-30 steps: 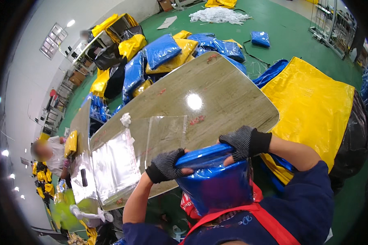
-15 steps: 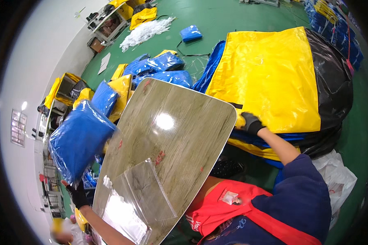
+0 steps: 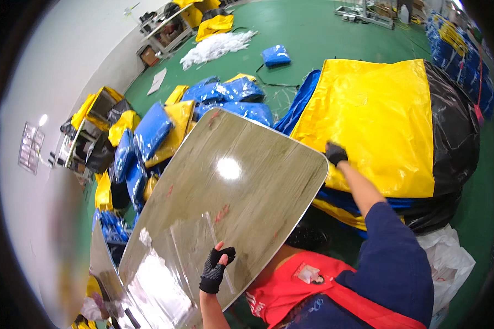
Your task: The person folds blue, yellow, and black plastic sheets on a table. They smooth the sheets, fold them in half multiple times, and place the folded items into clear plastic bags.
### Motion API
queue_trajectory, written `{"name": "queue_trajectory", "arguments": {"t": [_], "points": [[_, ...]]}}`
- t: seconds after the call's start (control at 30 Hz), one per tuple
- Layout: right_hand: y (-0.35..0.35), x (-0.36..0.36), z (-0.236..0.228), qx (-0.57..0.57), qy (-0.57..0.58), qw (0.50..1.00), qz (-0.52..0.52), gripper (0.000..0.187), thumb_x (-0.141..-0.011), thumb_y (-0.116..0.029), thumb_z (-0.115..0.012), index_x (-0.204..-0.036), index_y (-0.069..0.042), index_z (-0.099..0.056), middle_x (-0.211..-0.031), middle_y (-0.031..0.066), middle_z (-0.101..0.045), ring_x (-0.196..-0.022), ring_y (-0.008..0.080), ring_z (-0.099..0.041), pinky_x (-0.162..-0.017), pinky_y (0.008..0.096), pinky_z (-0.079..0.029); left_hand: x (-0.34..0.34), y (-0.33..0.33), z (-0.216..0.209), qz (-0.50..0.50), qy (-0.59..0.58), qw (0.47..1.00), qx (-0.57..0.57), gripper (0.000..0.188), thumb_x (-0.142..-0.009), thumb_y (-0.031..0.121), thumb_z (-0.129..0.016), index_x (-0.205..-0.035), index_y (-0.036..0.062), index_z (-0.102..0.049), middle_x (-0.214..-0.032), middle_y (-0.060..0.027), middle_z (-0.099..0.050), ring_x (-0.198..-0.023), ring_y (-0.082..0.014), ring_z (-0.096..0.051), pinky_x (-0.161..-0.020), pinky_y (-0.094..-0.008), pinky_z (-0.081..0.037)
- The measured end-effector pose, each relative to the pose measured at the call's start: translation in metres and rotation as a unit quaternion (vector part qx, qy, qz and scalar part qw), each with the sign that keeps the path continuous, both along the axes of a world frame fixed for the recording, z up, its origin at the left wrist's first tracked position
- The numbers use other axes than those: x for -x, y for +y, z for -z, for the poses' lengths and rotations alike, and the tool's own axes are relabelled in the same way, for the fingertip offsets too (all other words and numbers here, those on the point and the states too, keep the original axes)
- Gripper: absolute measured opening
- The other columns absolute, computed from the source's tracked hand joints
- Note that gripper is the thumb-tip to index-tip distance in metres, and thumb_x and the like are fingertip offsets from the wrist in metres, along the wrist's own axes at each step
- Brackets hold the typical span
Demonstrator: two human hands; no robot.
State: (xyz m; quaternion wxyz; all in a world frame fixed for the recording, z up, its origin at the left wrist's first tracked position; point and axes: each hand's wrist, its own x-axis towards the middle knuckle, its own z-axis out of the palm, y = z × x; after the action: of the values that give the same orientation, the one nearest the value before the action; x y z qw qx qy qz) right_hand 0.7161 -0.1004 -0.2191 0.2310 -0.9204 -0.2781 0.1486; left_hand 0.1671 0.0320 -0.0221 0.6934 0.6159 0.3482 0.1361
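Observation:
My left hand (image 3: 218, 270), in a dark fingerless glove, is over the near part of the wood-grain tabletop (image 3: 258, 164). Its thumb and forefinger are apart, and it holds nothing I can see. Beneath and beside it lie clear plastic bags (image 3: 189, 247), partly washed out by glare. Past the table's right corner, my right hand (image 3: 336, 153), gloved alike, rests at the near-left edge of a big yellow sheet-like bag (image 3: 376, 120). Its fingers are curled; what they hold, if anything, is hidden.
Blue and yellow plastic-wrapped bundles (image 3: 153, 131) are heaped beyond the table's left side. Black material (image 3: 450, 126) bulges right of the yellow bag, with a white plastic sack (image 3: 444, 260) nearer me. White scraps (image 3: 217, 48) and a blue packet (image 3: 275, 55) lie on the green floor.
My left hand has come from the table's left edge to above the clear bags. The large blue wrapped bundle beside it has left that spot. My right hand has curled more.

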Motion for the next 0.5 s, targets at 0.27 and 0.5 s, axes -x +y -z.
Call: {"name": "queue_trajectory", "arguments": {"t": [0.27, 0.5], "points": [[-0.004, 0.010, 0.120, 0.148, -0.047, 0.963, -0.222, 0.059, -0.087, -0.042, -0.050, -0.135, -0.008, -0.042, -0.139, 0.0161, -0.041, -0.126, 0.0316, -0.040, -0.104, 0.0410, -0.033, 0.053, -0.072, 0.035, -0.046, 0.074, 0.996, -0.033, 0.043, -0.094, 0.024, -0.055, -0.128, -0.0001, -0.047, -0.105, -0.0060, -0.062, -0.100, -0.0123, -0.055, -0.090, -0.0267, -0.042], [-0.048, -0.077, 0.205, 0.071, -0.169, 0.976, -0.120, 0.059, -0.094, -0.046, -0.036, -0.141, -0.010, -0.035, -0.148, 0.0115, -0.030, -0.136, 0.0287, -0.025, -0.110, 0.0398, -0.025, 0.067, -0.115, 0.065, -0.039, -0.024, 0.997, 0.055, 0.043, -0.096, 0.030, -0.050, -0.127, 0.0002, -0.048, -0.096, -0.0051, -0.064, -0.091, -0.0127, -0.060, -0.086, -0.0271, -0.047]]}}
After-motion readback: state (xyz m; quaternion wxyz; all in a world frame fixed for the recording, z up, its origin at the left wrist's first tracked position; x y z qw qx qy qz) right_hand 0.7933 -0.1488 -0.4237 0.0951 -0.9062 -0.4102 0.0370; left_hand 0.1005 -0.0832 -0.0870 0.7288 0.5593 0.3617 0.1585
